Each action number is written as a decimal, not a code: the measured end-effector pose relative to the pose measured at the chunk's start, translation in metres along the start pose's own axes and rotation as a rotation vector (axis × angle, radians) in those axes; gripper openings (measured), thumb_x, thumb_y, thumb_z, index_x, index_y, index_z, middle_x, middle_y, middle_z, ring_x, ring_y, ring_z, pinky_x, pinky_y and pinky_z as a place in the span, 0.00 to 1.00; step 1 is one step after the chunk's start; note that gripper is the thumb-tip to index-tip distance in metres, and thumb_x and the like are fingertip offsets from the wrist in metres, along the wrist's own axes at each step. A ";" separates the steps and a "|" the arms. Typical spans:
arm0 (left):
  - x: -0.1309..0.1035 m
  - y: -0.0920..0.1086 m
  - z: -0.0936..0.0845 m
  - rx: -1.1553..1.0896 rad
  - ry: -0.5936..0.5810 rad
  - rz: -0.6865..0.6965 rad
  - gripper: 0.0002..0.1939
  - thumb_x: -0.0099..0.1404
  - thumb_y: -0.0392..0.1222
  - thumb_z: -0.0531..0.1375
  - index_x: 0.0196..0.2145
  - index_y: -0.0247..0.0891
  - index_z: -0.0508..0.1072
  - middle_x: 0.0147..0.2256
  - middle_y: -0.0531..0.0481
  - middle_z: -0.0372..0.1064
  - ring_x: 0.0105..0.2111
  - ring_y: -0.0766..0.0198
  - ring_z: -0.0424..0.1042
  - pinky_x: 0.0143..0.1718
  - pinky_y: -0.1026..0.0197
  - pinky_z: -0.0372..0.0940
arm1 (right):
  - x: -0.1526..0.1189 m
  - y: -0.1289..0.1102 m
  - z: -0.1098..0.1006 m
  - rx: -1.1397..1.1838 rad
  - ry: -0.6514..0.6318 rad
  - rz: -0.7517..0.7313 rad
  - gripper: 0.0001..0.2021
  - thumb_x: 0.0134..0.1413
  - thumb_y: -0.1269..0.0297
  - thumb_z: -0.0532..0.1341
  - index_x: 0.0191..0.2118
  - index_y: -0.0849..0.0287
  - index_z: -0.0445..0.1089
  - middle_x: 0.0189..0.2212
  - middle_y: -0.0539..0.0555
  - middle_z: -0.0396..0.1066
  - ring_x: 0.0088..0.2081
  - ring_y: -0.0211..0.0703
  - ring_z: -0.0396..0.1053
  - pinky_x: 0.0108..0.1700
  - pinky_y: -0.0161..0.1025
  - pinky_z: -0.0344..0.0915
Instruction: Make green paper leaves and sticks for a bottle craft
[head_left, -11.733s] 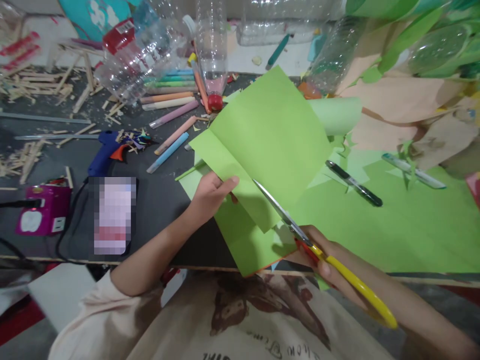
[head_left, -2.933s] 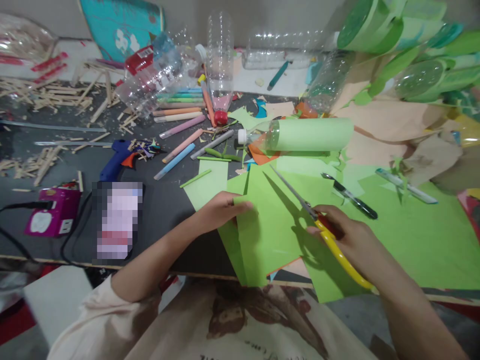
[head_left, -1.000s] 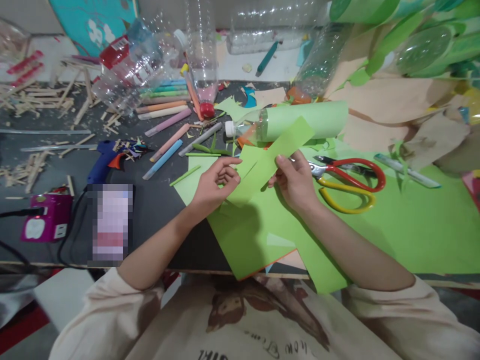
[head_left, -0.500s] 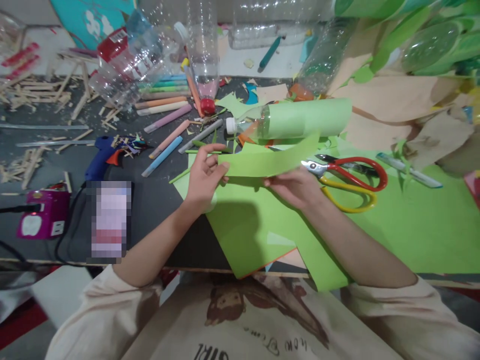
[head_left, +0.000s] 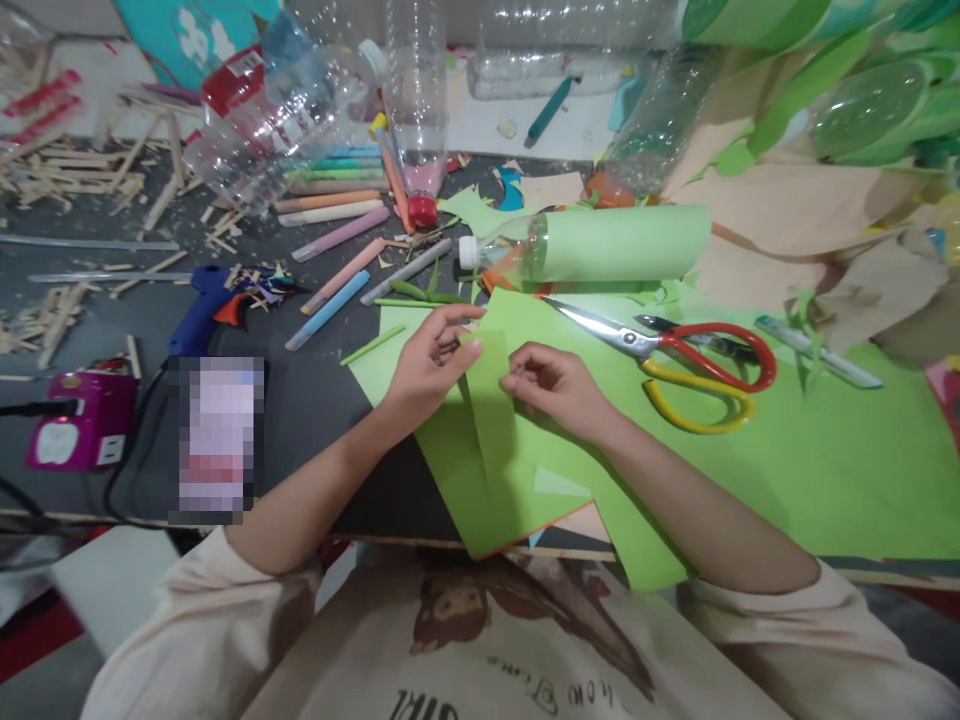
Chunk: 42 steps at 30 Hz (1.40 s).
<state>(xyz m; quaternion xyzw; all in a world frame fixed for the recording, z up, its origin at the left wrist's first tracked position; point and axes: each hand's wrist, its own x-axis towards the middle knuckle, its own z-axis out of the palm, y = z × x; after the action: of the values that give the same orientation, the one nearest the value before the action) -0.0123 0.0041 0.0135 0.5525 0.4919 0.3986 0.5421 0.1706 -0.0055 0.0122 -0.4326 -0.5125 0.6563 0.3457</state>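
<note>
So the green strip just swung from sideways to pointing at the front edge of the dark surface, above the green sheets. Left hand pinches its top; right hand's fingers are curled, can't tell if touching. Scissors lie idle beyond, so probably handling, not cutting.
</note>
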 end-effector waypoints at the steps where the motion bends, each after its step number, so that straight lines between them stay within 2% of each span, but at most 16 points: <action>1: 0.000 -0.001 0.000 -0.042 -0.019 -0.005 0.21 0.60 0.56 0.64 0.46 0.41 0.70 0.24 0.57 0.63 0.23 0.68 0.63 0.27 0.65 0.60 | 0.001 0.000 -0.001 0.021 0.053 -0.010 0.20 0.44 0.47 0.71 0.26 0.56 0.64 0.16 0.40 0.60 0.16 0.29 0.55 0.19 0.31 0.55; 4: 0.000 -0.004 0.001 -0.089 -0.072 -0.025 0.19 0.60 0.53 0.64 0.44 0.40 0.69 0.25 0.57 0.67 0.24 0.68 0.67 0.29 0.65 0.62 | 0.004 0.002 -0.004 0.103 0.173 -0.030 0.22 0.44 0.44 0.70 0.27 0.55 0.63 0.15 0.40 0.61 0.15 0.30 0.58 0.18 0.31 0.57; 7: 0.000 -0.006 0.001 -0.028 -0.061 -0.043 0.15 0.59 0.50 0.65 0.39 0.39 0.70 0.26 0.55 0.70 0.25 0.69 0.69 0.30 0.65 0.63 | 0.007 0.004 -0.007 0.129 0.209 -0.047 0.23 0.42 0.44 0.71 0.28 0.55 0.63 0.15 0.40 0.62 0.15 0.30 0.60 0.18 0.30 0.59; 14: 0.002 -0.007 0.002 0.007 -0.046 -0.061 0.14 0.58 0.48 0.63 0.39 0.40 0.68 0.23 0.58 0.69 0.23 0.68 0.69 0.28 0.64 0.63 | 0.006 0.006 -0.007 0.117 0.184 -0.061 0.22 0.43 0.44 0.71 0.29 0.56 0.65 0.17 0.41 0.64 0.17 0.30 0.62 0.19 0.30 0.62; 23: 0.001 -0.009 0.001 0.050 -0.058 -0.100 0.17 0.58 0.46 0.61 0.44 0.39 0.69 0.23 0.57 0.71 0.23 0.67 0.71 0.30 0.63 0.65 | 0.008 0.012 -0.009 0.199 0.177 -0.118 0.22 0.44 0.48 0.72 0.40 0.53 0.68 0.24 0.42 0.69 0.21 0.30 0.68 0.21 0.29 0.65; 27: 0.002 -0.010 0.001 0.072 -0.084 -0.032 0.15 0.60 0.46 0.59 0.44 0.39 0.70 0.23 0.57 0.68 0.24 0.68 0.68 0.30 0.64 0.64 | 0.007 0.012 -0.011 0.163 0.148 -0.163 0.12 0.48 0.53 0.71 0.35 0.54 0.75 0.23 0.45 0.70 0.21 0.32 0.68 0.25 0.33 0.70; 31: 0.003 -0.007 0.000 0.119 -0.131 0.002 0.11 0.62 0.47 0.58 0.40 0.40 0.71 0.24 0.55 0.66 0.25 0.68 0.67 0.29 0.64 0.63 | 0.006 0.011 -0.013 0.100 0.120 -0.180 0.03 0.51 0.64 0.68 0.32 0.53 0.81 0.28 0.48 0.73 0.24 0.32 0.70 0.28 0.35 0.73; 34: 0.003 -0.004 -0.001 0.101 -0.110 -0.006 0.12 0.65 0.50 0.57 0.39 0.40 0.71 0.23 0.56 0.65 0.24 0.67 0.66 0.28 0.64 0.63 | 0.005 0.011 -0.013 0.066 0.134 -0.216 0.08 0.52 0.69 0.65 0.34 0.50 0.82 0.28 0.48 0.72 0.23 0.31 0.68 0.27 0.34 0.72; 37: 0.003 -0.001 -0.002 0.092 -0.111 0.032 0.15 0.67 0.55 0.57 0.33 0.40 0.71 0.23 0.55 0.63 0.23 0.67 0.66 0.27 0.64 0.63 | 0.004 0.011 -0.014 -0.027 0.111 -0.239 0.11 0.54 0.71 0.63 0.36 0.50 0.82 0.30 0.49 0.73 0.23 0.30 0.67 0.27 0.34 0.71; 42: 0.004 -0.003 -0.002 0.087 -0.128 0.026 0.17 0.61 0.57 0.63 0.31 0.39 0.70 0.25 0.54 0.66 0.25 0.68 0.66 0.28 0.65 0.62 | 0.003 0.010 -0.016 -0.114 0.039 -0.289 0.12 0.57 0.72 0.61 0.35 0.50 0.82 0.31 0.50 0.74 0.25 0.32 0.68 0.29 0.34 0.71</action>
<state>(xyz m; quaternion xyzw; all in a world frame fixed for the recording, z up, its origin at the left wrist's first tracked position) -0.0135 0.0081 0.0103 0.6062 0.4658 0.3478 0.5428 0.1839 0.0005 0.0006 -0.3862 -0.5989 0.5610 0.4213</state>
